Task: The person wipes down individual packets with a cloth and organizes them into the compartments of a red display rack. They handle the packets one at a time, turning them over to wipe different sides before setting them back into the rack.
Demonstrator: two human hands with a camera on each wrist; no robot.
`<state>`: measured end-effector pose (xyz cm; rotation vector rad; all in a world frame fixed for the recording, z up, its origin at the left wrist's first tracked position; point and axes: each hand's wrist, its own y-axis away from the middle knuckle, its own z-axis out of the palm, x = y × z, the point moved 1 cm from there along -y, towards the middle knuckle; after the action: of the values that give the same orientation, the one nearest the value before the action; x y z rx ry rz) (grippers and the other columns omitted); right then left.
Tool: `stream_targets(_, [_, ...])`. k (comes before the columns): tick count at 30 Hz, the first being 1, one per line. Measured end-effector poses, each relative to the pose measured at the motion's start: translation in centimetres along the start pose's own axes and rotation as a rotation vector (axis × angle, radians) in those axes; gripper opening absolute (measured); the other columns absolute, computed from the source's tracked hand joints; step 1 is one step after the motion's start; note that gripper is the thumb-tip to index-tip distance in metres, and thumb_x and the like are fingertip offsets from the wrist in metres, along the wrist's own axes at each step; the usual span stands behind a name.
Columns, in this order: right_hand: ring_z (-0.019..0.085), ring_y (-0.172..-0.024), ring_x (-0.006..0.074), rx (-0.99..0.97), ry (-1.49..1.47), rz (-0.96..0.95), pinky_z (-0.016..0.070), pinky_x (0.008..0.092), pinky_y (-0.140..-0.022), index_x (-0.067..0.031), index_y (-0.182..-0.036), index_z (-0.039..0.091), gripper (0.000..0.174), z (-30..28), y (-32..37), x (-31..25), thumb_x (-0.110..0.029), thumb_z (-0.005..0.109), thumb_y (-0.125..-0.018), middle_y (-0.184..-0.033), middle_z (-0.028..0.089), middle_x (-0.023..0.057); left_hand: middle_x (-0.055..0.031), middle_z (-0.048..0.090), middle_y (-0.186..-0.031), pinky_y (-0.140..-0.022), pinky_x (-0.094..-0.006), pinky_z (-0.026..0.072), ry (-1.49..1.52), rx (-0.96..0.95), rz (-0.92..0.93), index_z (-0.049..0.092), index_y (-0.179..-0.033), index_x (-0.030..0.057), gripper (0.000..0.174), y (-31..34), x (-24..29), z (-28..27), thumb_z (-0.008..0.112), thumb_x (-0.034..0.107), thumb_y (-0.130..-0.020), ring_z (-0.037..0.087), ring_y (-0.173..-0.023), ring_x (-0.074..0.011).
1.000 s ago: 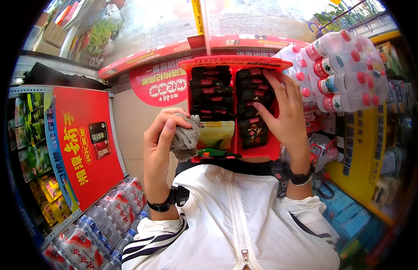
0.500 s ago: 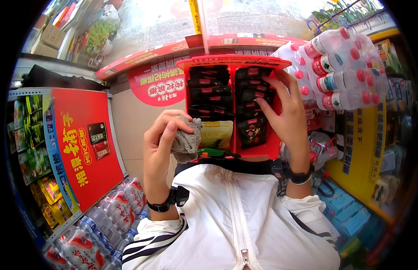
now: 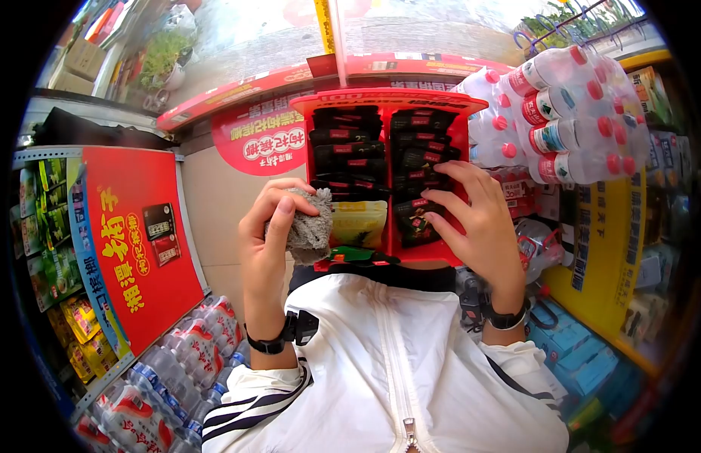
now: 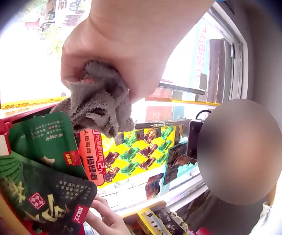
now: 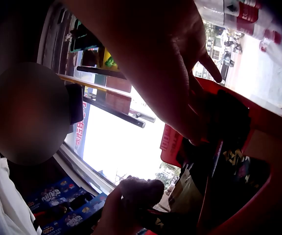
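My left hand grips a bunched grey cloth beside the left wall of a red display box. In the left wrist view, the cloth hangs crumpled below the fist. Rows of black packets fill both compartments of the box. A yellow pouch and a green packet are at the near end of the left one. Over the right compartment, my right hand has loosely bent fingers, their tips at the black packets nearest me. The right wrist view is dark around those fingertips.
Shrink-wrapped bottles are stacked right of the box. On the left are a red sign panel, a rack of snack bags and packs of bottles. Blue cartons sit at lower right. A window ledge runs behind.
My right hand has come back from the far packets of the right compartment to the nearer ones. The left hand still holds the cloth in about the same place.
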<state>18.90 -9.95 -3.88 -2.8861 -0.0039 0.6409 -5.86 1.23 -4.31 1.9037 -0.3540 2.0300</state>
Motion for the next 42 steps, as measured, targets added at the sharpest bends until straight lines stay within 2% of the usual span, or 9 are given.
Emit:
stream_targets(10, [0.047,-0.130,0.0336,-0.018,-0.036,-0.014,0.0339,0.0479,-0.109,-0.0043,-0.076,0.067,0.024,0.5,0.1,-0.3,-0.027,0.074,-0.082,-0.135,0.057,0.0129,-0.0129,0.062,-0.104,-0.091,-0.0295,0.0420,0.020,-0.015,0.023,0.063,-0.083,-0.0034,0.032,-0.4,-0.1,0.0,0.051,0.020,-0.101,0.057,-0.100,-0.0175])
stream_targets(13, [0.048,-0.131,0.0316,-0.044,0.023,-0.040,0.0333,0.0484,-0.110,-0.0042,-0.076,0.067,0.025,0.6,0.0,-0.5,-0.028,0.073,-0.083,-0.127,0.062,0.0137,-0.0129,0.062,-0.103,-0.091,-0.0295,0.0420,0.011,-0.015,0.040,0.064,-0.083,-0.0036,0.032,-0.3,-0.1,-0.1,0.051,0.020,-0.101,0.057,-0.100,-0.0176])
stream_targets(16, [0.060,-0.114,0.0282,-0.023,0.030,-0.077,0.0366,0.0490,-0.108,-0.0047,-0.077,0.067,0.025,0.6,-0.1,-0.7,-0.028,0.073,-0.084,-0.108,0.069,0.0115,-0.0130,0.062,-0.104,-0.091,-0.0295,0.0422,-0.005,-0.018,0.037,0.064,-0.083,-0.0038,0.032,-0.2,-0.1,-0.3,0.051,0.020,-0.101,0.057,-0.100,-0.0177])
stream_targets(18, [0.066,-0.084,0.0277,-0.083,-0.170,0.041,0.0484,0.0440,-0.091,-0.0054,-0.088,0.067,0.022,0.4,0.0,-0.8,-0.027,0.070,-0.087,-0.083,0.070,0.0087,-0.0132,0.062,-0.104,-0.091,-0.0298,0.0422,0.008,-0.019,0.036,0.064,-0.084,-0.0040,0.032,-0.2,-0.3,-0.4,0.051,0.019,-0.101,0.057,-0.100,-0.0179])
stream_targets(19, [0.066,-0.084,0.0277,-0.084,-0.170,0.040,0.0484,0.0440,-0.091,-0.0054,-0.088,0.067,0.022,0.5,-0.1,-1.0,-0.027,0.070,-0.087,-0.083,0.070,0.0087,-0.0132,0.062,-0.104,-0.091,-0.0298,0.0422,0.009,-0.017,0.035,0.064,-0.084,-0.0040,0.032,-0.2,-0.3,-0.5,0.051,0.019,-0.101,0.057,-0.100,-0.0179])
stream_targets(22, [0.060,-0.061,0.0300,-0.041,-0.137,0.113,0.0472,0.0392,-0.059,-0.0074,-0.114,0.064,0.029,1.2,-0.3,-0.9,-0.025,0.066,-0.092,-0.060,0.061,0.0087,-0.0135,0.062,-0.104,-0.091,-0.0299,0.0423,-0.002,-0.026,0.053,0.064,-0.084,-0.0041,0.032,-0.3,-0.4,-0.5,0.051,0.019,-0.101,0.057,-0.100,-0.0179])
stream_targets(32, [0.058,-0.057,0.0281,-0.135,0.238,0.076,0.0475,0.0358,-0.060,-0.0026,-0.123,0.061,0.044,2.1,-1.2,-1.6,-0.031,0.065,-0.091,-0.057,0.060,0.0080,-0.0132,0.062,-0.104,-0.091,-0.0293,0.0417,0.023,-0.028,0.044,0.064,-0.083,-0.0040,0.032,-0.1,-0.2,-0.5,0.051,0.019,-0.101,0.057,-0.100,-0.0175])
stream_targets(38, [0.061,-0.068,0.0257,-0.102,0.163,0.072,0.0476,0.0345,-0.064,-0.0049,-0.103,0.067,0.028,2.4,-1.6,-1.7,-0.028,0.069,-0.087,-0.075,0.065,0.0088,-0.0126,0.062,-0.104,-0.090,-0.0286,0.0422,0.022,-0.012,0.041,0.064,-0.083,-0.0038,0.032,0.1,-0.2,-0.8,0.051,0.020,-0.101,0.057,-0.099,-0.0169])
stream_targets(42, [0.060,-0.092,0.0266,-0.009,0.051,0.047,0.0486,0.0413,-0.073,-0.0053,-0.080,0.072,0.018,1.5,-1.6,-1.9,-0.023,0.073,-0.082,-0.101,0.064,0.0085,-0.0126,0.062,-0.104,-0.090,-0.0288,0.0422,0.028,-0.011,0.034,0.064,-0.084,-0.0037,0.032,0.1,-0.3,-1.0,0.051,0.020,-0.101,0.057,-0.099,-0.0169])
